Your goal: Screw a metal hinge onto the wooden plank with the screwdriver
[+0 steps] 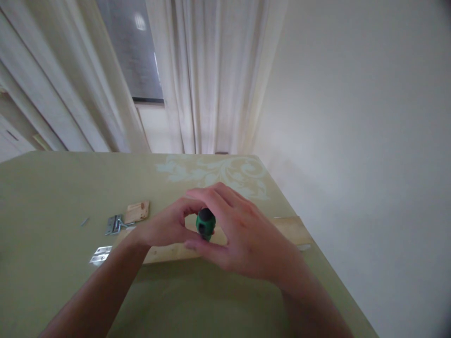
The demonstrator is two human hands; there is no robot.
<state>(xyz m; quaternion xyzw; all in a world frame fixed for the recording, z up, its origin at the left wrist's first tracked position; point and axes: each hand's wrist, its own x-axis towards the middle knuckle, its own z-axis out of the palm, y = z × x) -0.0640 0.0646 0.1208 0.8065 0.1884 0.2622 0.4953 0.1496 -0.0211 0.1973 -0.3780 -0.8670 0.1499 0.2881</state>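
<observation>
A screwdriver with a green and black handle (205, 224) stands upright over a long pale wooden strip (291, 228) lying on the olive-green table (52, 188). My right hand (243, 234) curls around the handle from the right, fingers arched over its top. From the left, my left hand (165, 227) pinches in at the handle or the shaft below it; what its fingertips touch is hidden. The tip of the screwdriver is hidden behind my hands.
Left of the hands lie a metal hinge (114, 224), a small wooden block (137, 211), two small metal plates (100, 255) and a loose screw (84, 221). The table's right edge drops off beside a plain wall. Curtains (211, 75) and a window stand behind.
</observation>
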